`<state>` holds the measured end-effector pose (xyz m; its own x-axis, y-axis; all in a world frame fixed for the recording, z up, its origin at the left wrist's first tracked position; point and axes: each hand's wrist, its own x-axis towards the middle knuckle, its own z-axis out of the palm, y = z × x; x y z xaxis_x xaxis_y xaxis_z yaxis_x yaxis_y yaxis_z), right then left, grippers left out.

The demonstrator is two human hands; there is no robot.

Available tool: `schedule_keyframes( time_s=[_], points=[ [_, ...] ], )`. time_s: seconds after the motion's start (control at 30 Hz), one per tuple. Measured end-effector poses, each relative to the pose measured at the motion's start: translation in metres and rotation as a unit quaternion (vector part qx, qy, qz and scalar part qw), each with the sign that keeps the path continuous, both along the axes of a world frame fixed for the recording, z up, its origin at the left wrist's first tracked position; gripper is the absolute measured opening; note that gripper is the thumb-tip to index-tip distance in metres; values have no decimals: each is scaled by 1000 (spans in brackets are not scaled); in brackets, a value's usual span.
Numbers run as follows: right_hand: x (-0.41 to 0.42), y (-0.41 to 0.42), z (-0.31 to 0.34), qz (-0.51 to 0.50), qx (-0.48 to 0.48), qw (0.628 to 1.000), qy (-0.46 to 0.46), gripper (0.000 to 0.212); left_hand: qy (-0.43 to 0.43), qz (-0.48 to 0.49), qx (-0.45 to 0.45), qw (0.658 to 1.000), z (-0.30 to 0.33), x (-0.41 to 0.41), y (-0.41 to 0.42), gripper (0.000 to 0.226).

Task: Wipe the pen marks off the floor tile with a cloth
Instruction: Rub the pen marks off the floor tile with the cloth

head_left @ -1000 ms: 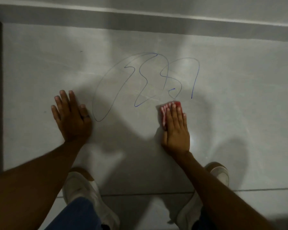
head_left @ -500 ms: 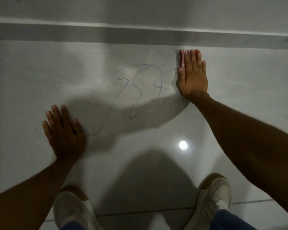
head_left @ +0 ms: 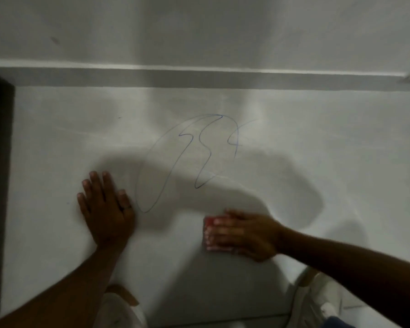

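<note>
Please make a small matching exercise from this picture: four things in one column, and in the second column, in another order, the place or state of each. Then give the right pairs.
Column one:
1. left hand
2. right hand
3. cloth
4. pen marks

Column two:
A. red, flat on the tile under the fingers
B. blue lines, partly in shadow
C. spread flat on the bare tile, holding nothing
D. pressing down on the cloth, blurred

Right pairs: 1-C, 2-D, 3-A, 4-B
</note>
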<state>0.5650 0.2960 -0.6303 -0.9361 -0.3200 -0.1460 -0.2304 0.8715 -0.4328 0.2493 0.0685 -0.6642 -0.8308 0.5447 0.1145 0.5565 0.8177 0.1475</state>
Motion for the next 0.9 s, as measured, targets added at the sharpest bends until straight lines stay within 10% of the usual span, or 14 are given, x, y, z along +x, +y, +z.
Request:
schedule_keyframes(
  time_s=[0.47, 0.9],
  points=[
    [-131, 180, 5, -482, 113, 868, -47, 66, 7, 0, -3, 1000, -4, -3, -2, 57],
    [-109, -30, -3, 77, -16, 995, 60, 67, -1, -2, -2, 1000, -2, 0, -3, 57]
  ],
)
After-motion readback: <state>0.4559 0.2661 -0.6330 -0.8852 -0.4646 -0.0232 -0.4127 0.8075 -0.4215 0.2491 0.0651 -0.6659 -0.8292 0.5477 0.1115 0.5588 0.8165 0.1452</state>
